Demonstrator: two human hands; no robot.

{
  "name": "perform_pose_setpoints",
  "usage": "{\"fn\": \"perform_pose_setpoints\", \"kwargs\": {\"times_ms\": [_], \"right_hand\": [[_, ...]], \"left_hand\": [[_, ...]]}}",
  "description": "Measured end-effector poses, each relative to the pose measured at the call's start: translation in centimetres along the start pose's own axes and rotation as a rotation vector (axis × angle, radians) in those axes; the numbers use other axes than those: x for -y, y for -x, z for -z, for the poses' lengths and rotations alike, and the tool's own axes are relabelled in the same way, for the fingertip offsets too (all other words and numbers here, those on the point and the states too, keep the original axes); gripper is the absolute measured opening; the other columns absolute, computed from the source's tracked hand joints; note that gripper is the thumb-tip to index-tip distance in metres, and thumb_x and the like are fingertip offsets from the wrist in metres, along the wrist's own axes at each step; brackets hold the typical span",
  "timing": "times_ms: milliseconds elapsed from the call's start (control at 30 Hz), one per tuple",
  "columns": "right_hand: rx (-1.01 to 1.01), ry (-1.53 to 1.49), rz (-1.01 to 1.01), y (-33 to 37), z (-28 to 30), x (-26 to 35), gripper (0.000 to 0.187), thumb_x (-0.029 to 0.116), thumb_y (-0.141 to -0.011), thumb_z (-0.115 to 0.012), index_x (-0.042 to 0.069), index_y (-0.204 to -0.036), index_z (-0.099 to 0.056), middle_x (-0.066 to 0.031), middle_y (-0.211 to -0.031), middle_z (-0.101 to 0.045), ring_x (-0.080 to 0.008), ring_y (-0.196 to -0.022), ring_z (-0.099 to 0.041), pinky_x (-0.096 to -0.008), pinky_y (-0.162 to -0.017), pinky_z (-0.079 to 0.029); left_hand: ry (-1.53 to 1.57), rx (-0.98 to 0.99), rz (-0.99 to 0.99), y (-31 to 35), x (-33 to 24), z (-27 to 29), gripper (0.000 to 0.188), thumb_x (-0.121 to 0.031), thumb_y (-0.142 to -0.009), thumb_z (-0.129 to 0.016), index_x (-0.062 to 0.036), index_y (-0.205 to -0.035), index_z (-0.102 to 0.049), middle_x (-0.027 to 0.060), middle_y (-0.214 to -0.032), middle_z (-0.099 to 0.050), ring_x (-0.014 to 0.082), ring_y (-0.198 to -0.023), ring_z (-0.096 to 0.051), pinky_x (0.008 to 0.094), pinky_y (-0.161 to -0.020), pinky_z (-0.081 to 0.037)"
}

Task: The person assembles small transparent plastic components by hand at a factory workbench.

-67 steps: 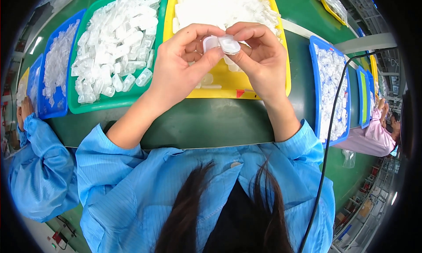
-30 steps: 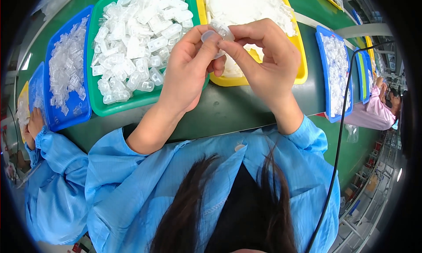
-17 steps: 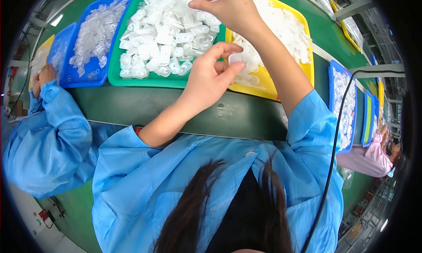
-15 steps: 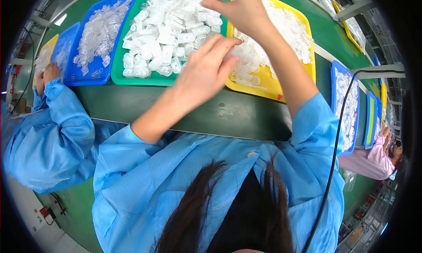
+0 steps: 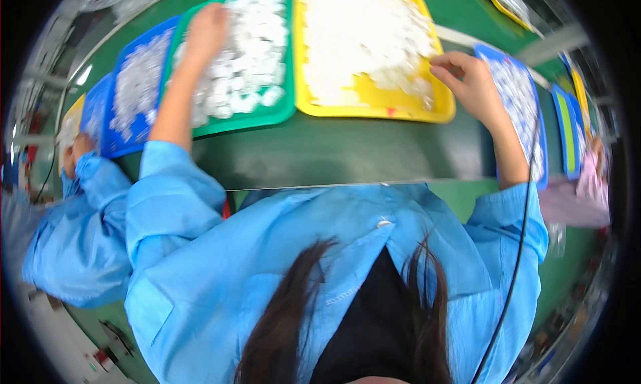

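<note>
My left hand (image 5: 208,32) is over the left part of the green tray (image 5: 292,84), among clear plastic pieces (image 5: 250,57). It is blurred and its fingers are hidden, so its grip does not show. At the right rim of the yellow tray (image 5: 380,112), my right hand (image 5: 471,84) has its fingers curled in and thumb and forefinger close together. Whether a small piece is between them is too blurred to make out. Whitish translucent pieces (image 5: 360,44) fill most of the yellow tray, glaring under the light.
Left of the green tray stands a blue tray (image 5: 112,144) of clear pieces, with a co-worker's hand (image 5: 81,147) beyond it. Another blue tray (image 5: 542,177) of pieces lies to the right. A black cable (image 5: 511,284) hangs past my right arm. The green tabletop (image 5: 320,154) runs before me.
My hands have moved apart: the left from the middle to the left over the green tray, the right from above the yellow tray down to its right rim. The view has shifted.
</note>
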State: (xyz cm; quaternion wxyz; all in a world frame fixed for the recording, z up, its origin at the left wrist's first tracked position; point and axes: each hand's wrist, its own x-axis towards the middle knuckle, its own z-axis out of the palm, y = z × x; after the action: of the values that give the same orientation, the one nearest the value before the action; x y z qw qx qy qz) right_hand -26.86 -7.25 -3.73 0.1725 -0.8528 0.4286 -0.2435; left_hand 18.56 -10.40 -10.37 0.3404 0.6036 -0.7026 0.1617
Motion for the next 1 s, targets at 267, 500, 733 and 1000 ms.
{"fn": "perform_pose_setpoints", "kwargs": {"times_ms": [267,500,733,1000], "right_hand": [[-0.058,0.222,0.116,1.9,0.2,-3.9,0.015,0.017,-0.074,-0.064,0.002,-0.079,-0.065,-0.0109,-0.073,-0.062,-0.0271,-0.073,-0.058,-0.0346,-0.07,-0.046],[0.118,0.409,0.006,0.5,-3.7,-1.3,0.023,0.023,-0.07,-0.068,0.002,-0.079,-0.065,-0.0089,-0.082,-0.059,-0.0247,-0.085,-0.053,-0.034,-0.075,-0.044],[-0.031,0.21,-0.007,1.0,-4.0,-1.6,0.021,0.011,-0.07,-0.069,0.0,-0.086,-0.064,-0.0076,-0.078,-0.062,-0.0202,-0.067,-0.059,-0.0289,-0.065,-0.047],[0.015,-0.809,-0.153,-4.2,-5.3,2.4,0.016,0.009,-0.074,-0.069,-0.003,-0.083,-0.062,-0.0044,-0.076,-0.064,-0.0094,-0.071,-0.061,-0.0206,-0.067,-0.049]], "left_hand": [[-0.018,0.007,0.131,-1.1,-3.3,5.2,0.025,-0.026,-0.083,-0.058,-0.0041,-0.093,-0.065,0.0119,-0.092,-0.063,0.0238,-0.087,-0.06,0.0314,-0.078,-0.045],[0.756,0.316,0.227,1.9,-20.1,1.7,0.018,-0.014,-0.081,-0.062,-0.0056,-0.097,-0.064,0.004,-0.086,-0.062,0.0071,-0.066,-0.054,0.0206,-0.058,-0.044],[1.268,0.621,0.533,2.1,-22.7,0.0,0.029,-0.011,-0.083,-0.059,-0.0035,-0.111,-0.057,0.0023,-0.085,-0.051,0.0103,-0.067,-0.058,0.02,-0.059,-0.047],[1.483,0.388,0.652,1.8,-22.1,-1.0,0.025,-0.005,-0.083,-0.058,0.0017,-0.106,-0.058,0.011,-0.095,-0.059,0.0155,-0.079,-0.063,0.024,-0.072,-0.051]]}}
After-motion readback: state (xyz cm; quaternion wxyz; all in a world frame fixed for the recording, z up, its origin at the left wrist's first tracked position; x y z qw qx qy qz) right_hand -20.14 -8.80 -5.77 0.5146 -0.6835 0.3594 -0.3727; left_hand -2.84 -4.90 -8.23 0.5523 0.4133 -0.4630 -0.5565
